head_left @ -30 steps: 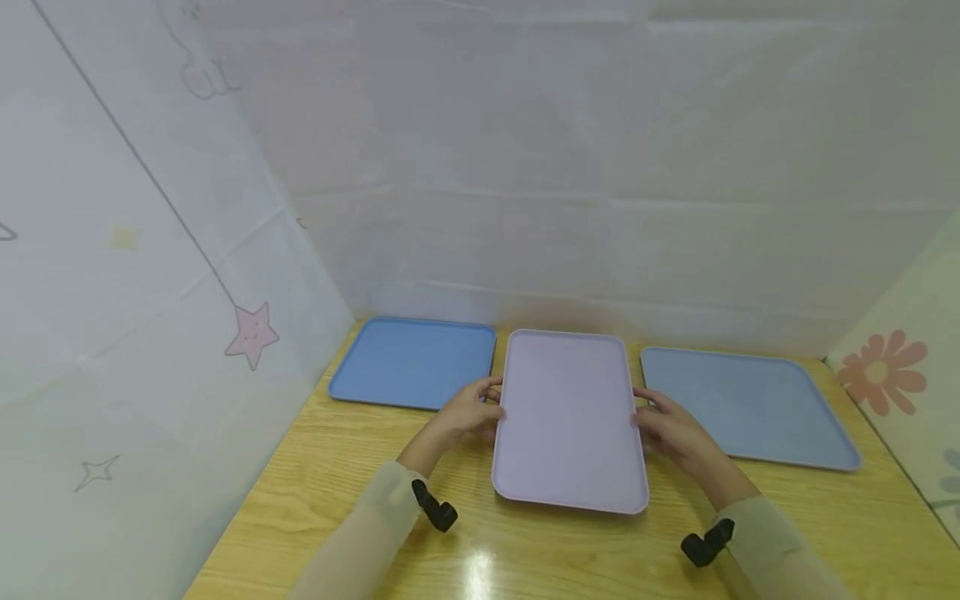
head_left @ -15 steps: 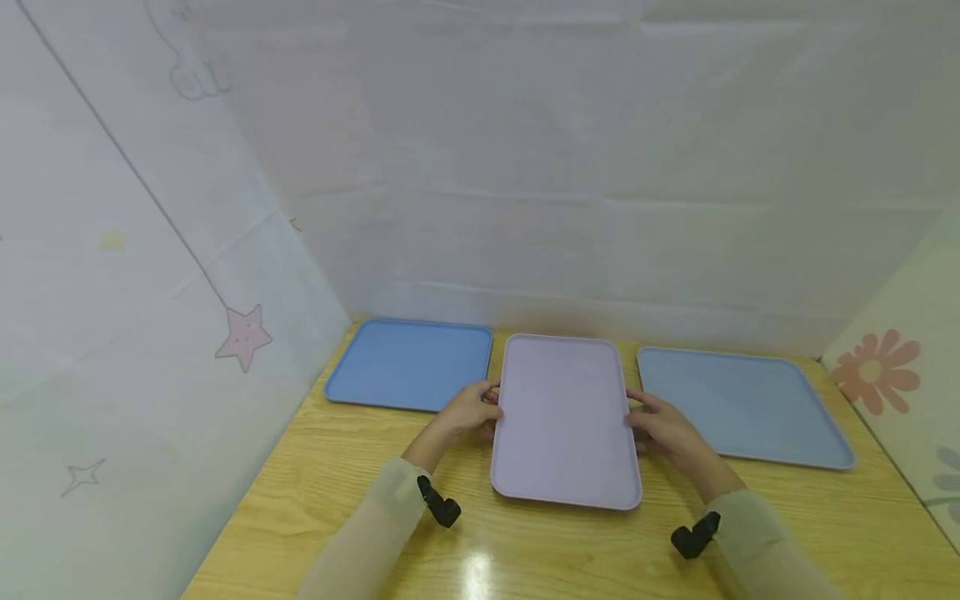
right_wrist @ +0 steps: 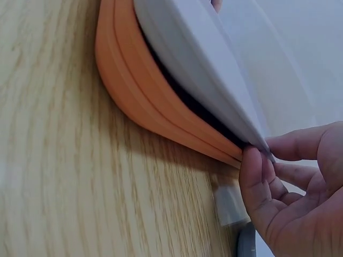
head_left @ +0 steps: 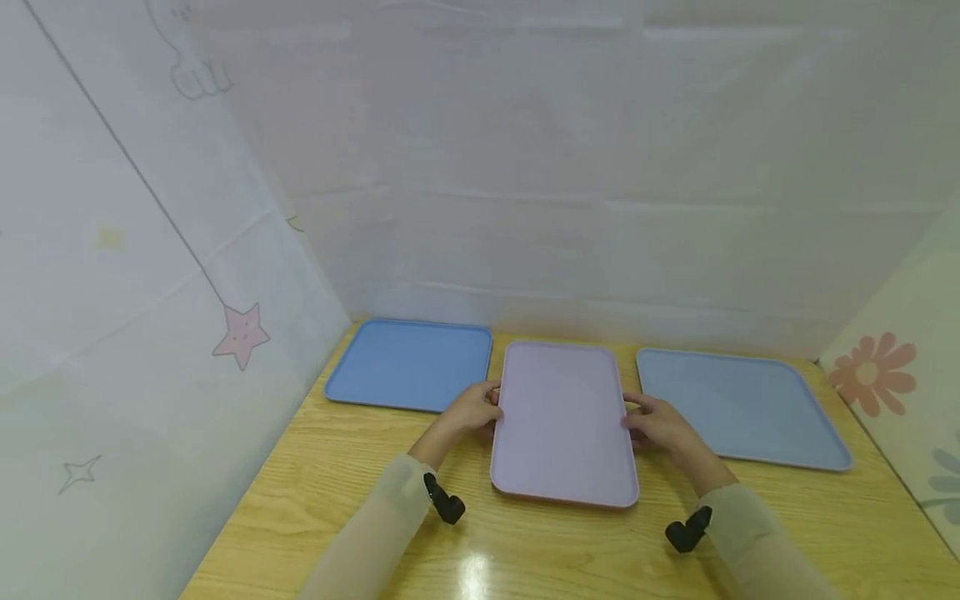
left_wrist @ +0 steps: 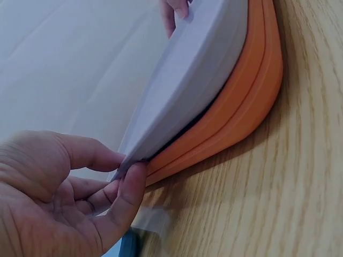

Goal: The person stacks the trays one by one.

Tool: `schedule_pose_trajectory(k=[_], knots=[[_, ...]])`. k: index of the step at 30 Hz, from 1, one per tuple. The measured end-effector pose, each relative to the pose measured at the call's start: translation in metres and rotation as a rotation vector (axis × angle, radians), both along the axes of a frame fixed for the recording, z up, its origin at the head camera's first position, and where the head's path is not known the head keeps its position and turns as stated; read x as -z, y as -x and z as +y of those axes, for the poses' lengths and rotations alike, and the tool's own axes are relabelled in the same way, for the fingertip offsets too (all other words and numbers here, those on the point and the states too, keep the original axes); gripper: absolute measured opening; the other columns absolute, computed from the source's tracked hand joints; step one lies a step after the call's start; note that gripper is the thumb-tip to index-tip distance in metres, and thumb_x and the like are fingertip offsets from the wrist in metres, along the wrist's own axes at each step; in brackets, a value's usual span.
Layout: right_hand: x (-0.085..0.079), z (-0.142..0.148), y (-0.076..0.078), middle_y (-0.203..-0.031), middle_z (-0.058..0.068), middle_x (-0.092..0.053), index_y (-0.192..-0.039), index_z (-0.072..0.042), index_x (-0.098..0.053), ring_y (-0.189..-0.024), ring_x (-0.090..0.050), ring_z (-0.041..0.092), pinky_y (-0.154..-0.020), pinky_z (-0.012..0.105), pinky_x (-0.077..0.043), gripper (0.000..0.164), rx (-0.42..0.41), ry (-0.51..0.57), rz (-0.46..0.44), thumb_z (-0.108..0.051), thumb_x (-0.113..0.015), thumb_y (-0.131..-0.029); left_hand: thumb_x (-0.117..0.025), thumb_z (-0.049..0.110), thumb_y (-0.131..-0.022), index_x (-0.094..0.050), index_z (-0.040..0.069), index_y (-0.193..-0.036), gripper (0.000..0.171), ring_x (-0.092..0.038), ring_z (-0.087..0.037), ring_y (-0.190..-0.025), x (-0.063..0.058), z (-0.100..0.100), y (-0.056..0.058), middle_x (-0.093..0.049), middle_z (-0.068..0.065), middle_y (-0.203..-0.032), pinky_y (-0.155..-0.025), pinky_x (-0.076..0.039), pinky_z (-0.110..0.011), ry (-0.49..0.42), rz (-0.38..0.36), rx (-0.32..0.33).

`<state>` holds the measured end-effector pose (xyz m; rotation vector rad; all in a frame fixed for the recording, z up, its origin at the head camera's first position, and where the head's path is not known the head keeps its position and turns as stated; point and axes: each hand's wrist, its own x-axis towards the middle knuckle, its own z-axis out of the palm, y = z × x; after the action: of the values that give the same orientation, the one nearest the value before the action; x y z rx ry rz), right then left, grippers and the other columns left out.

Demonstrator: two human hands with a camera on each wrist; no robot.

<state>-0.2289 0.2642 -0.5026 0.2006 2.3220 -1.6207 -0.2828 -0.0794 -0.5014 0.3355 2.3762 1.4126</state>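
Observation:
A lilac rectangular tray [head_left: 566, 425] lies lengthwise in the middle of the head view, rimmed all round. My left hand [head_left: 474, 408] pinches its left rim between thumb and fingers, and my right hand [head_left: 654, 421] grips the opposite rim in the same way. Both wrist views show orange trays [left_wrist: 257, 69] stacked right under the lilac one, with a narrow dark gap [right_wrist: 187, 99] between them. In the left wrist view the left hand [left_wrist: 69, 187] has its fingertips at the tray edge; the right hand [right_wrist: 295, 182] mirrors it in the right wrist view.
A blue tray [head_left: 412, 362] lies at the back left of the wooden table [head_left: 300, 508], and a grey-blue tray [head_left: 738, 408] at the back right. White sheeting [head_left: 480, 167] stands behind, with printed side panels left and right. Black wrist devices [head_left: 447, 504] sit at both cuffs.
The lilac tray has come down slightly, its far end most, with both hands still holding its sides. The hands are a little closer together. The head view has shifted slightly.

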Motion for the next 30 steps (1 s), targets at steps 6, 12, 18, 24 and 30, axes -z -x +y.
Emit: schedule_pose_trajectory(k=[6,12,18,24,30], knots=[[0.002,-0.003,0.001,-0.112,0.020,-0.063,-0.154,0.006,-0.033,-0.079,-0.065,0.016,-0.070,0.033,-0.059,0.067,0.005,-0.031,0.001,-0.003,-0.063,-0.094,-0.062,-0.003,-0.089,-0.038,-0.003,-0.153,0.068,-0.055,-0.019,-0.083,0.002,0.000,-0.003,-0.052,-0.011,-0.101,-0.062,-0.052,-0.029,0.015,-0.005,-0.004],[0.005,-0.004,0.005,-0.107,0.021,-0.064,-0.152,0.008,-0.035,-0.076,-0.065,0.016,-0.068,0.034,-0.059,0.064,-0.005,-0.130,0.023,-0.004,-0.060,-0.094,-0.067,-0.001,-0.088,-0.038,-0.005,-0.152,0.070,-0.059,-0.023,-0.093,0.004,-0.001,-0.009,-0.058,-0.014,-0.107,-0.074,-0.055,-0.032,0.020,-0.034,0.010],[0.002,-0.005,0.005,-0.111,0.023,-0.063,-0.152,0.007,-0.036,-0.076,-0.065,0.017,-0.067,0.034,-0.059,0.061,-0.003,-0.178,0.026,-0.005,-0.059,-0.097,-0.064,-0.004,-0.088,-0.029,0.001,-0.157,0.078,-0.068,-0.028,-0.091,0.007,-0.004,-0.014,-0.055,-0.022,-0.123,-0.074,-0.061,-0.044,-0.100,-0.174,0.028],[0.001,-0.007,0.005,-0.110,0.024,-0.064,-0.152,0.008,-0.035,-0.077,-0.067,0.018,-0.068,0.036,-0.060,0.060,-0.012,-0.185,0.036,-0.005,-0.057,-0.097,-0.064,-0.004,-0.089,-0.026,0.005,-0.159,0.080,-0.070,-0.031,-0.089,0.008,-0.008,-0.016,-0.051,-0.025,-0.133,-0.071,-0.062,-0.048,-0.170,-0.242,0.022],[0.000,-0.001,0.000,-0.117,0.028,-0.066,-0.148,0.010,-0.040,-0.082,-0.070,0.020,-0.074,0.038,-0.061,0.057,-0.043,-0.236,0.077,-0.010,-0.059,-0.098,-0.065,-0.001,-0.091,-0.026,0.008,-0.160,0.080,-0.069,-0.033,-0.096,0.011,-0.011,-0.016,-0.049,-0.024,-0.139,-0.074,-0.062,-0.049,-0.196,-0.266,0.022]])
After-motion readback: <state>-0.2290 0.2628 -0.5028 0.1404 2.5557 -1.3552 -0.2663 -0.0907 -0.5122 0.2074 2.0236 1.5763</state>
